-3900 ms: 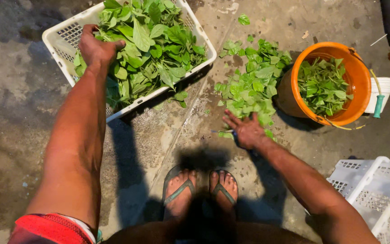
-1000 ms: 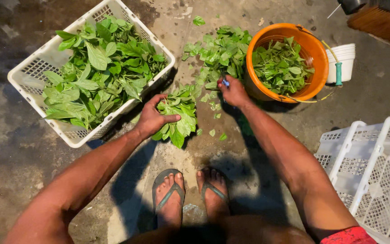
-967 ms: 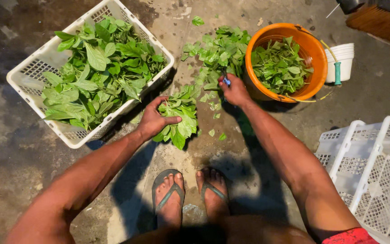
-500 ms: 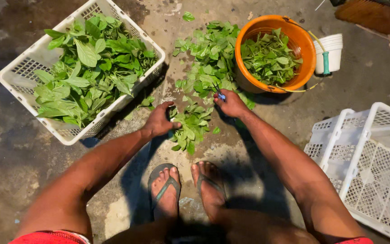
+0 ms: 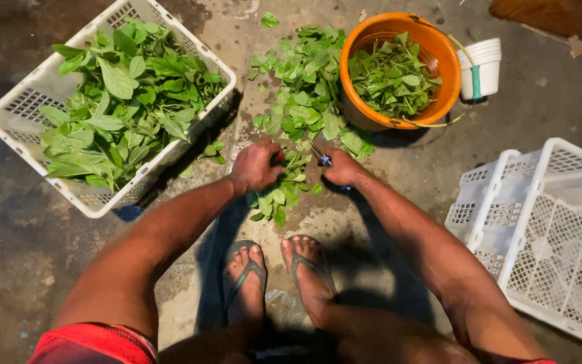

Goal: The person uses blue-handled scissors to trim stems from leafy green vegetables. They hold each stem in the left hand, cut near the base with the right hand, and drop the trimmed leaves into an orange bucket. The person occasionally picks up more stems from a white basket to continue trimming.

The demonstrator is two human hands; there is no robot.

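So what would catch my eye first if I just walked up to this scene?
Probably the bright orange bucket of green leaves at the top, and the white basket heaped with bigger leaves on the left. In the middle, the left hand grips a leafy bunch while the right hand holds a small blade to it.

left hand (image 5: 256, 166): was up at the white crate of greens (image 5: 112, 101) at 11 o'clock; now closed on a leafy bunch (image 5: 279, 192) at 12 o'clock, just ahead of the feet.
right hand (image 5: 340, 167): was flat on the floor by the loose leaf pile (image 5: 301, 94); now fisted on a small blue-handled blade (image 5: 322, 158), just beside the left hand.
hands: well apart before, now close together at the bunch.
leafy bunch: out of the crate, now on the floor.
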